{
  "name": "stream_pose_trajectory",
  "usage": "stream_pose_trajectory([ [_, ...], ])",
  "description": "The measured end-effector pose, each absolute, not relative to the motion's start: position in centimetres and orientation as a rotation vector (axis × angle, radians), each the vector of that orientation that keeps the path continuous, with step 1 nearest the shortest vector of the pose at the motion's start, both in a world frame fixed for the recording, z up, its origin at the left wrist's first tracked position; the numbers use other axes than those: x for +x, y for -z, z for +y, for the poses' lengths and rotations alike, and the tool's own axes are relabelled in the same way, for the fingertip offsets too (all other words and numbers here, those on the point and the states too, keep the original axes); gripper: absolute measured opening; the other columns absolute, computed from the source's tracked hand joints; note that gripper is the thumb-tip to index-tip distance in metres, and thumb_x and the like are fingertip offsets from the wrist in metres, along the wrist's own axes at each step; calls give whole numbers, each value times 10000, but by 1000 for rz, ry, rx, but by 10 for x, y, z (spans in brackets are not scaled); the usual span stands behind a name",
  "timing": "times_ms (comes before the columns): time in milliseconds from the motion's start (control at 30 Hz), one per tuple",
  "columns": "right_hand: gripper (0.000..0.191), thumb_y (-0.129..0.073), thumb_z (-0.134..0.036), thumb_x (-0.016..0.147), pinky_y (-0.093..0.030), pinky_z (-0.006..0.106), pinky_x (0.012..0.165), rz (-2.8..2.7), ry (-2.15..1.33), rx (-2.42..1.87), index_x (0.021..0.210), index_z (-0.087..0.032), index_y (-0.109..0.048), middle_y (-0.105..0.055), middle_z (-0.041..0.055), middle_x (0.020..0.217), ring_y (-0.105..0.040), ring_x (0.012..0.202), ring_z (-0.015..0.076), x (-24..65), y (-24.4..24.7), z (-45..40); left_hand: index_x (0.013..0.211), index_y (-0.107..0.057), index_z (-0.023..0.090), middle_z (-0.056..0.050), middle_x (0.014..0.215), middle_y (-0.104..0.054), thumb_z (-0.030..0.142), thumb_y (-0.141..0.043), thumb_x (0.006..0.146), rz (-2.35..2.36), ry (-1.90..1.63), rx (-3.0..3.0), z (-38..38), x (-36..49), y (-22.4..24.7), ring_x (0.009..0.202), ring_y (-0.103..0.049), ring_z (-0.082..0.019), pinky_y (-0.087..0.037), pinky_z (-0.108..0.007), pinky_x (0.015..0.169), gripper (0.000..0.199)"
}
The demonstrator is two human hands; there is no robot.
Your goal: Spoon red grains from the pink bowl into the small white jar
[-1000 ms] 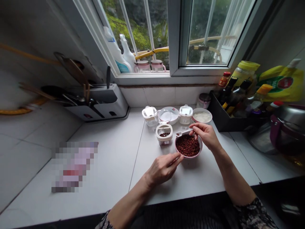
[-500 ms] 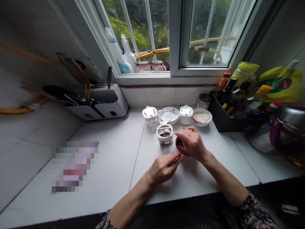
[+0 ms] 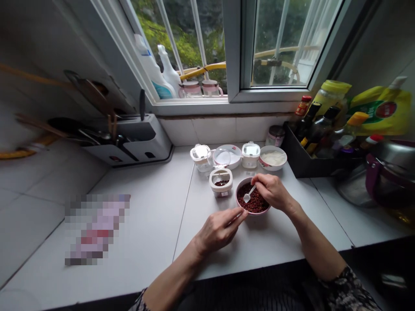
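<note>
Head view: left hand (image 3: pixel 218 230) pinches near bowl rim (image 3: pixel 258 213), right hand (image 3: pixel 274 190) grips spoon (image 3: pixel 247 198), counter (image 3: pixel 154 216) stretching leftward.

Bowl (image 3: pixel 258 213) looks pinkish, the bits (image 3: pixel 257 202) in it dark reddish-brown, the spoon (image 3: pixel 247 198) plain white, and the desk (image 3: pixel 145 224) is white too. Jar (image 3: pixel 221 189) has a cream top, and the sleeve (image 3: pixel 348 283) is black with a pale blotchy print. Loudest thing's the yellow pouch (image 3: pixel 366 109) with green and red on it.

Left hand (image 3: pixel 221 229): bare, fingers (image 3: pixel 234 213) lay nearly straight, aimed rightward | right hand (image 3: pixel 272 191): bare, was curled into a pinch | left forearm (image 3: pixel 173 274), right forearm (image 3: pixel 316 235): both slanted inward.
</note>
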State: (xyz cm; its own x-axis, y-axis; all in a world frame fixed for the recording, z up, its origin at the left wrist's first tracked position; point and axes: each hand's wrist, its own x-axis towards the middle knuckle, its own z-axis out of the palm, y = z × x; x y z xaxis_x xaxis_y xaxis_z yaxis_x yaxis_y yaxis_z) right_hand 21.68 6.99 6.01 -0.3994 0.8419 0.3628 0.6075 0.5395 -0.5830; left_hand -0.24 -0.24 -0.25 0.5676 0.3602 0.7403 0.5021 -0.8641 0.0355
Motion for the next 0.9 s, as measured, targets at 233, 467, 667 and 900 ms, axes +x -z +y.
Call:
stream_pose_trajectory([
  [233,218,-428,-157,841,-422,264,645,-2029,-665,-1172,777,-211,-629,-625,-3,637,-579,633,155,212,-59,68,1256,-586,105,-143,1072,-700,37,-451,937,-730,1182,-2618,-2,-2,3,892,-708,-178,-617,-268,710,354],
  [467,187,-457,-169,821,-408,255,599,-1906,-779,-1179,760,-206,-630,-595,-18,607,-564,607,149,217,-58,72,1307,-558,115,-142,1067,-700,45,-443,943,-732,1170,-2615,-2,-2,3,882,-711,-173,-618,-260,698,388],
  [667,186,-465,-179,841,-414,257,597,-1894,-751,-1192,779,-202,-639,-591,-21,592,-566,597,150,218,-55,74,1298,-566,114,-142,1081,-696,35,-445,931,-738,1175,-2619,-2,-2,4,869,-708,-171,-618,-266,695,395],
  [900,205,-459,-159,849,-433,265,617,-1966,-702,-1152,788,-210,-648,-624,-8,601,-594,617,161,211,-57,70,1333,-544,119,-141,1078,-697,41,-441,935,-736,1179,-2621,-2,-3,5,886,-709,-172,-617,-261,711,419],
])
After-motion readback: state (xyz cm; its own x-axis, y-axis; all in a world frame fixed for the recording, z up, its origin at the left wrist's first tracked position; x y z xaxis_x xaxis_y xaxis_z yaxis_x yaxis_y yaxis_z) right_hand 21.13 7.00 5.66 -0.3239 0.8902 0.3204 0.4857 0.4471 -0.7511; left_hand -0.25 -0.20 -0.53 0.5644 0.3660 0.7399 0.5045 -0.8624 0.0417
